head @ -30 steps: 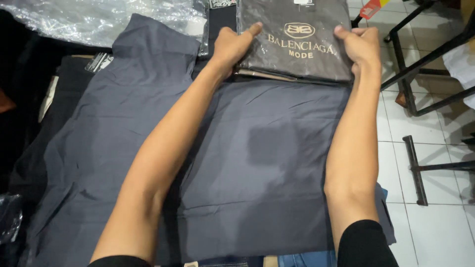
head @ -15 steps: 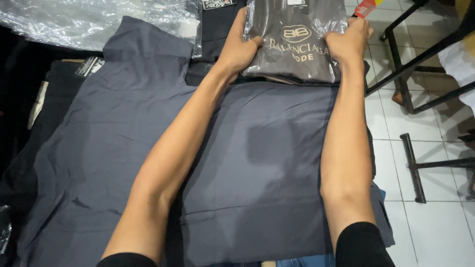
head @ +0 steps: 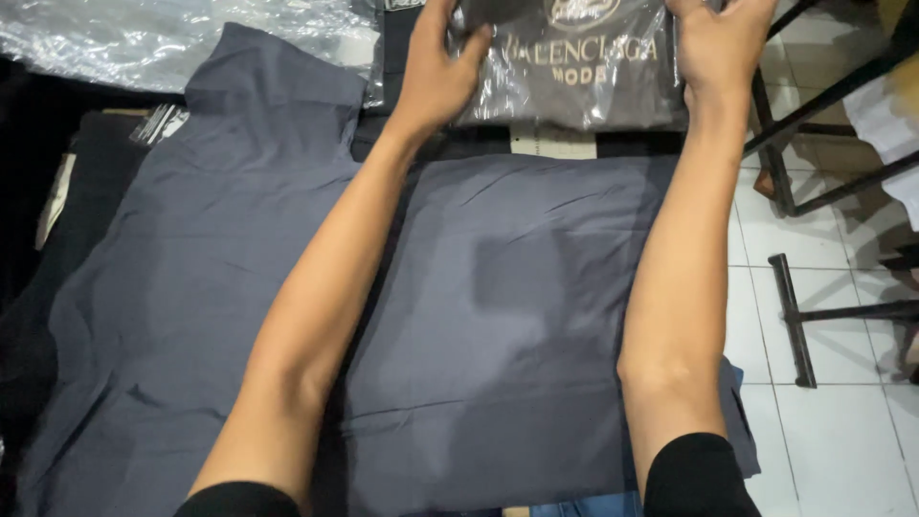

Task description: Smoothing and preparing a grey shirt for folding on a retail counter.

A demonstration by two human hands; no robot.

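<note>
Clear plastic wraps the dark folded garment packet (head: pixel 574 72) that we grip at its sides, our left hand (head: pixel 442 72) and right hand (head: pixel 720 48) closed on it, just beyond the flat slate-grey cloth (head: pixel 517 316).

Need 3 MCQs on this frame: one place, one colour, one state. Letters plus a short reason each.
1. Where is the bagged garment?
A. at the far end of the table, beyond the folded shirt
B. on the tiled floor
C. under the folded shirt

2. What colour is the folded shirt between the forearms?
A. white
B. grey-blue
C. red

3. How is the bagged garment held?
A. by one hand only
B. untouched
C. by both hands at its sides

Answers:
1 A: it lies past the shirt's far edge.
2 B: the cloth is plainly grey-blue.
3 C: the left hand grips its left side and the right hand its right side.
</note>
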